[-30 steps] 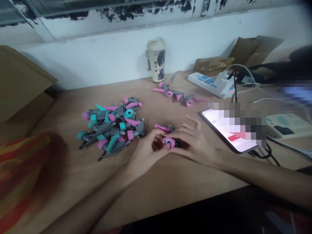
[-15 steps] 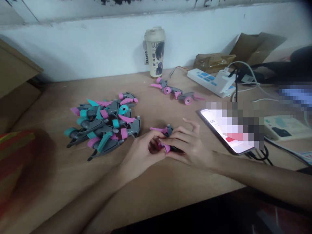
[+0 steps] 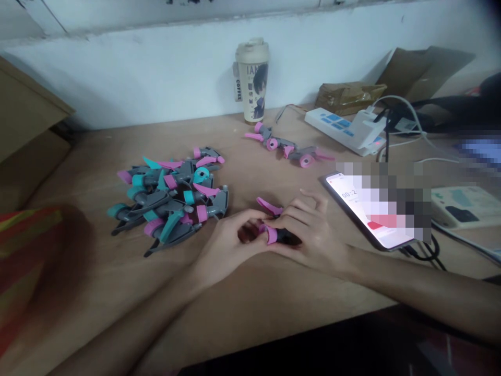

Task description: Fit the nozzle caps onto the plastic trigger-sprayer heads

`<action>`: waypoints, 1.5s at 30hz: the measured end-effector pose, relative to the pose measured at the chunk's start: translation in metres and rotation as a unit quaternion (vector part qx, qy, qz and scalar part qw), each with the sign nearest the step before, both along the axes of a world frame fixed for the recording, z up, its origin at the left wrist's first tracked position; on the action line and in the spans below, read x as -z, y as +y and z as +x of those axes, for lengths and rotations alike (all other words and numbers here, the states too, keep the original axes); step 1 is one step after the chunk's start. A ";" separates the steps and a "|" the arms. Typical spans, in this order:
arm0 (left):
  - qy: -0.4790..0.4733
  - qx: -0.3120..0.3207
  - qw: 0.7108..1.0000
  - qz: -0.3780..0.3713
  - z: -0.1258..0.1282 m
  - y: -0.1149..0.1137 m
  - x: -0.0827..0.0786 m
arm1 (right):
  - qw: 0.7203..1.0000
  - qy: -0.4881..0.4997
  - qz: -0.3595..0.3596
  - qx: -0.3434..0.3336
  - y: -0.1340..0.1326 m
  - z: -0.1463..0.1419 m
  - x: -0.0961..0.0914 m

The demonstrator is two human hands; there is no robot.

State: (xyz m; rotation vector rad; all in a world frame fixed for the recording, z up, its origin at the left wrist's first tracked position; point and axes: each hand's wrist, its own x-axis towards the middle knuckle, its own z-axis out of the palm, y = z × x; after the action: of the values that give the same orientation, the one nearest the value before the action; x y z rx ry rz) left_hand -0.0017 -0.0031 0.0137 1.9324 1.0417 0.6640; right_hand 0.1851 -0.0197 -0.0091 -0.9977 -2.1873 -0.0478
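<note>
Between my two hands is a grey spray bottle trigger head [image 3: 271,234] with a pink collar and a pink lever. My left hand [image 3: 230,240] is closed around the collar end, fingertips and thumb against the pink ring. My right hand [image 3: 309,230] grips the grey body from the other side, one finger lifted and curled; it covers much of the body. To the left lies a heap of grey trigger heads [image 3: 172,196] with pink or teal collars and levers. Beyond my hands, several pink and grey trigger heads [image 3: 289,146] lie in a slanting row.
A coffee tumbler [image 3: 253,83] stands by the wall. At right are a lit phone [image 3: 352,201], a white power strip [image 3: 332,128] with cables and a taped brown package [image 3: 348,98]. Cardboard [image 3: 31,115] stands at left, near an orange-red item [image 3: 23,261] at the edge.
The trigger head has turned a little in my hands, so its lever points more up-left and more of its pink collar shows. The whole view has shifted slightly.
</note>
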 end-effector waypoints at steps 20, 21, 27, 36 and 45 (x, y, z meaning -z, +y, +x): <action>0.037 -0.012 0.998 0.039 0.006 -0.006 -0.008 | 0.999 0.001 0.002 -0.032 -0.002 0.001 0.000; 0.042 -0.014 0.998 0.047 0.006 -0.007 -0.008 | 0.999 0.002 0.002 -0.033 -0.002 0.001 0.000; 0.076 -0.017 0.993 0.090 0.006 -0.010 -0.006 | 0.999 -0.003 0.010 -0.034 -0.003 0.000 0.001; -0.067 -0.059 0.995 0.036 0.002 -0.010 0.003 | 0.999 0.043 -0.029 0.001 0.003 0.003 -0.006; -0.088 -0.051 0.993 -0.052 0.002 -0.009 0.004 | 0.995 0.098 -0.022 -0.004 0.001 0.001 -0.008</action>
State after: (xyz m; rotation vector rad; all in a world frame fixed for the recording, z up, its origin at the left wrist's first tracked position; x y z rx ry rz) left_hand 0.0001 -0.0126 0.0097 1.7063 1.0486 0.8068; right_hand 0.1861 -0.0185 -0.0014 -0.9763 -2.0203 0.0979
